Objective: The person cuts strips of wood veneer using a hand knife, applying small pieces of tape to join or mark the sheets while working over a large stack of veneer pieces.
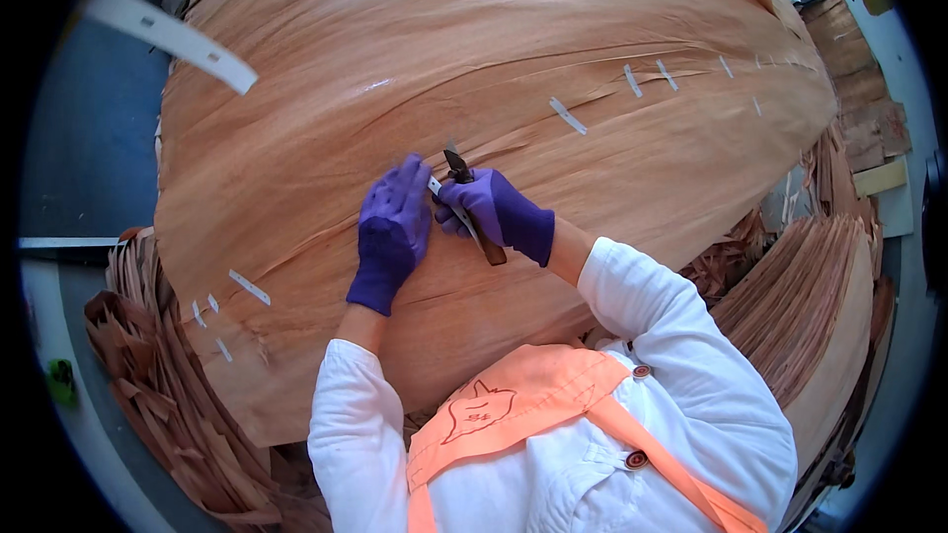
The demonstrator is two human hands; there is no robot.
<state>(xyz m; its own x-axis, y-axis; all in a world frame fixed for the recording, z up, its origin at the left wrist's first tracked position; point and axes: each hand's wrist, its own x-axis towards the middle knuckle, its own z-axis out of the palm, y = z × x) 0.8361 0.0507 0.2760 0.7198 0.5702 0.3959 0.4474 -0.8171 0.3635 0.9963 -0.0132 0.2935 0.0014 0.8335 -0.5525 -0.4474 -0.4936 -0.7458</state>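
A large reddish-tan wood veneer sheet (474, 15) spreads beneath both gloved hands, crossed by long wrinkles. My left hand (393, 222), in a purple glove, lies on it with fingers stretched out. Just right of that, my right hand (499, 209) is closed on a dark bladed tool (456, 166) with a wooden handle. A short white perforated tape strip (435, 189) runs beside the tool at the fingers of my right hand; its lower part is partly hidden. More short tape pieces (569, 114) are stuck along seams to right and lower left.
A long white tape strip (178, 39) hangs at upper left over a grey-blue surface (89, 168). Veneer scraps (138, 355) heap at lower left. Stacked veneer (790, 306) lies at right, with more wood pieces (869, 128) behind. A small green object (61, 382) is at far left.
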